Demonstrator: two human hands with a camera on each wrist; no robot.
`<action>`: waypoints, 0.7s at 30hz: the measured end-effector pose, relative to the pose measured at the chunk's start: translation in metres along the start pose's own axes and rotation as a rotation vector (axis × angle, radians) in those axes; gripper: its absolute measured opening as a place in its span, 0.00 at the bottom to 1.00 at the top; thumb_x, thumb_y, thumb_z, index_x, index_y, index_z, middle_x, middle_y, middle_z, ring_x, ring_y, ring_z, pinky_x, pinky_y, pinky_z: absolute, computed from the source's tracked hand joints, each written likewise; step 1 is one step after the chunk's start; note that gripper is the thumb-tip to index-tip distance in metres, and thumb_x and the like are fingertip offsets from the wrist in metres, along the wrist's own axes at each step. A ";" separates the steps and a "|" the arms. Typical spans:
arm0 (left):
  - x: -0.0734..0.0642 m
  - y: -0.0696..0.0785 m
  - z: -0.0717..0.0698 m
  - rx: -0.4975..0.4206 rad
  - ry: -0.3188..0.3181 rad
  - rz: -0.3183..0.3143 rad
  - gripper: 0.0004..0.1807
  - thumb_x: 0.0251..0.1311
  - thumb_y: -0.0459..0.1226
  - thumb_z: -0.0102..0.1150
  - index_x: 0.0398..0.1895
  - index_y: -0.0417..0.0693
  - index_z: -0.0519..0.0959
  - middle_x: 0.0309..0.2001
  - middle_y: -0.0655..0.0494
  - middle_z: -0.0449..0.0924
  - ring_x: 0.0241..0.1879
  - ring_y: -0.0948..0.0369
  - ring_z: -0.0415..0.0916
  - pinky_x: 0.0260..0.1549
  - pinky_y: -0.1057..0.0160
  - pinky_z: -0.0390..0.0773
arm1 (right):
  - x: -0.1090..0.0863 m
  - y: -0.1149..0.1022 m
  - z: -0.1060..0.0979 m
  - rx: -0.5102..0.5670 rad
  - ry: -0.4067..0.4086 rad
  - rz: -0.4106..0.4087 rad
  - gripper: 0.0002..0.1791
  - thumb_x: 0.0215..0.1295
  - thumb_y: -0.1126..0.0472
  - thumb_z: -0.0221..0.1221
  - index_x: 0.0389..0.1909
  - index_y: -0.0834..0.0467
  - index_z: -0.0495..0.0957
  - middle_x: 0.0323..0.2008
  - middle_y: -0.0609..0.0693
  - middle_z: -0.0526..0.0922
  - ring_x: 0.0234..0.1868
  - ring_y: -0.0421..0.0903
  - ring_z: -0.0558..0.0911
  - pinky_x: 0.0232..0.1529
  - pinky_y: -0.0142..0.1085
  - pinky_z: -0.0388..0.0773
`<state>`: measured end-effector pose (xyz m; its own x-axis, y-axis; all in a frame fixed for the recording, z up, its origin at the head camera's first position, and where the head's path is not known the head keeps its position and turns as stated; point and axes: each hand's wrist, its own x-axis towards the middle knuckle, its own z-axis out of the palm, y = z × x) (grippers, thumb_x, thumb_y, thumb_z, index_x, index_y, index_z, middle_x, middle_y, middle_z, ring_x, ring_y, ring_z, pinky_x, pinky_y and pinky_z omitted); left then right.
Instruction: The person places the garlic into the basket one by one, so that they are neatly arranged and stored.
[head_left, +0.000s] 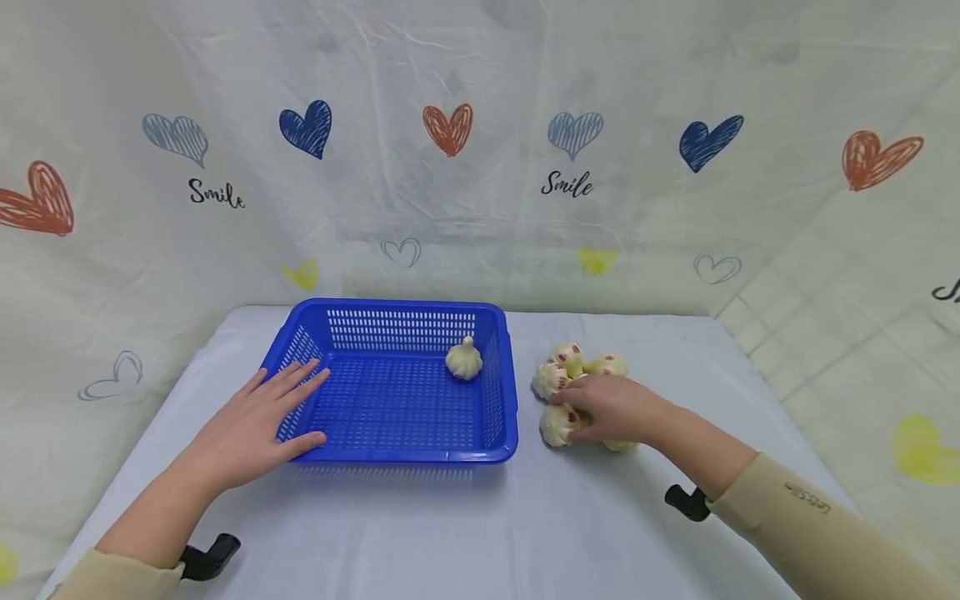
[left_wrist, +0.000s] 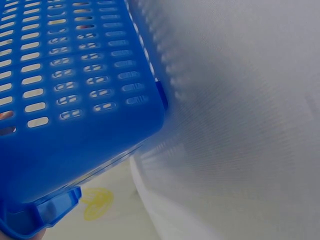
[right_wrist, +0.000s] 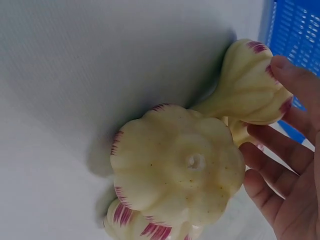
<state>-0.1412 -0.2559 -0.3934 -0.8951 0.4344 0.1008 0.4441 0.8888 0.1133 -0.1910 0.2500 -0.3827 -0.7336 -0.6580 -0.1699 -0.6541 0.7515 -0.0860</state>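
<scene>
Beige right sleeve (head_left: 817, 525) in front, right hand (head_left: 618, 406) on the garlic

Two forearms enter from the near edge, the left sleeve (head_left: 123, 581) low in the corner, with a black wrist piece (head_left: 210, 558) beside it and a second black piece (head_left: 687, 504) under the right forearm.

The right hand bends over a garlic pile (head_left: 550, 380) and grips its front-left bulb (head_left: 557, 427), thumb on one side and fingers curled on the other; how firmly, I cannot tell. That bulb sits on the worktop (head_left: 420, 542), just beside the basket. Seen from the right wrist, a round bulb (right_wrist: 177, 165) with purple streaks at its edge and a small pit in its middle lies next to the gripped one, and another bulb (right_wrist: 130, 220) shows partly below it.

The left hand (head_left: 251, 421) is spread and grasps nothing, its fingers straight over the left side of the blue basket (head_left: 405, 457) and its thumb at the near-left corner. Inside, near the back right, stands a lone bulb (head_left: 463, 361), stem upward.

White cloth covers the worktop. Behind it hangs a pale backdrop (head_left: 480, 204) printed with hearts and "Smile".
</scene>
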 end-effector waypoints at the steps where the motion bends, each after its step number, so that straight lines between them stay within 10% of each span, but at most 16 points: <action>1: 0.000 0.000 0.000 -0.001 0.000 0.000 0.47 0.62 0.65 0.53 0.80 0.58 0.52 0.78 0.49 0.50 0.76 0.44 0.47 0.74 0.41 0.39 | 0.000 -0.001 0.000 0.000 -0.005 0.010 0.28 0.57 0.46 0.71 0.58 0.51 0.80 0.52 0.49 0.83 0.55 0.50 0.80 0.56 0.48 0.78; 21: 0.001 -0.001 0.002 -0.008 -0.014 -0.011 0.48 0.62 0.66 0.52 0.80 0.58 0.51 0.79 0.50 0.49 0.76 0.45 0.46 0.75 0.45 0.32 | 0.004 -0.011 0.006 0.109 -0.081 0.135 0.30 0.55 0.44 0.72 0.60 0.44 0.79 0.54 0.44 0.83 0.54 0.47 0.80 0.55 0.47 0.78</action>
<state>-0.1427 -0.2562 -0.3951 -0.9002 0.4269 0.0860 0.4348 0.8922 0.1223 -0.1857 0.2395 -0.3879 -0.7931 -0.5484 -0.2650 -0.5240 0.8362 -0.1619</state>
